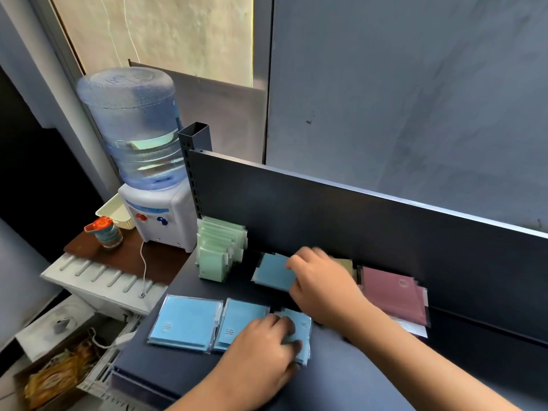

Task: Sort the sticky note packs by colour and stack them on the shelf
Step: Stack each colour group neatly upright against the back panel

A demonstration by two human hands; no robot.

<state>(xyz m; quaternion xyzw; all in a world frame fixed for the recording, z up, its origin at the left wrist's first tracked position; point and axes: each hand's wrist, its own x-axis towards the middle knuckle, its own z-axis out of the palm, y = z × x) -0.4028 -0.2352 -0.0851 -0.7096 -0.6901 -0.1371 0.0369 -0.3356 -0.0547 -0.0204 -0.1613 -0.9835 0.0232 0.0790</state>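
Blue glossy square pack (274, 271), right hand (321, 284) pinching

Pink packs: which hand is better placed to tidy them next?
Probably the right hand. It is right beside the pink packs at the back of the shelf, though it grips a blue pack. The left hand is nearer the front, holding another blue pack.

1. Four blue packs showing: one (186, 321), two (240, 323), three (299, 327) lying in front, a fourth (274, 271) behind.
2. Green packs (218, 250) standing in one row; count unclear.
3. Pink stack (391, 295) lying; count unclear.
4. Two hands working: left (261, 348), right (323, 287).
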